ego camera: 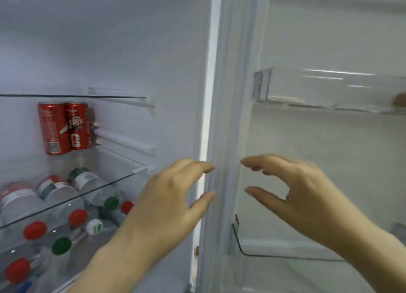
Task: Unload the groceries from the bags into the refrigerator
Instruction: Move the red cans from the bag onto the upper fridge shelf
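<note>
Both hands were empty in front of the open refrigerator (pixel 131 39), and no bag or fresh item showed anywhere in view. The left hand (pixel 167 196) hung just right of the glass shelf (pixel 114 169), fingers loosely curved and thumb held apart from them, pinching nothing. The right hand (pixel 294 193) mirrored it farther right of the shelf, in front of the door, with the same relaxed open curl. Two red cans (pixel 63 127) stood upright at the back of the shelf, touching each other. Under the shelf lay a crowd of water bottles (pixel 87 182), caps pointing outward. A clear door bin (pixel 307 90), up and well right of the shelf, looked almost bare, though blur made that hard to confirm. The step in hand seemed to be going back to the bags for more. It would go best by fetching upright items for the free front of the shelf, since the space beneath looked nearly full, and by lifting past the cans rather than nudging them.
</note>
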{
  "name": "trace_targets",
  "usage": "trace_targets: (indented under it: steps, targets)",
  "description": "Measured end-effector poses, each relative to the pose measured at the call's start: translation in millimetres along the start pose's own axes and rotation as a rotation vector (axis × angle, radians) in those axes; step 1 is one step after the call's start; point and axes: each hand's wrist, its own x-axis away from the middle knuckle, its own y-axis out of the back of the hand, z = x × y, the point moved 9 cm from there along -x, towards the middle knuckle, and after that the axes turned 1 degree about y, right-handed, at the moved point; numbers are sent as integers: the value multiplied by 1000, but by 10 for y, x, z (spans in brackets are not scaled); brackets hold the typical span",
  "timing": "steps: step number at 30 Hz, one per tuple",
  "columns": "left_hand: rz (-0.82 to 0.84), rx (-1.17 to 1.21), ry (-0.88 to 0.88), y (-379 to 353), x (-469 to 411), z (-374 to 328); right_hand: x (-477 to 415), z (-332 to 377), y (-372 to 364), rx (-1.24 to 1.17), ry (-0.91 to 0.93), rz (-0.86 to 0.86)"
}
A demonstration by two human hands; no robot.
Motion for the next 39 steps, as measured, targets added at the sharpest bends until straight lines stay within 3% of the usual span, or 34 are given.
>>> trace_targets:
  steps: [10,19,26,33,39]
  targets:
    - [182,141,-350,-1029,-194,-1773,1502,-903,1218,389,-180,142]
    - [358,328,-508,-2215,-179,-3193,2918,-1635,2052,536,-542,154]
    - [435,497,-731,-2933,-333,-4261,3766,-2077,2556,675,-862,165]
    - [499,708,-901,-3447,-385,-5149,4417,-2217,3060,807,-1167,139]
    - [626,902,-1082,-3687,-9,-5975,5137,-1912,3376,913,-1426,107]
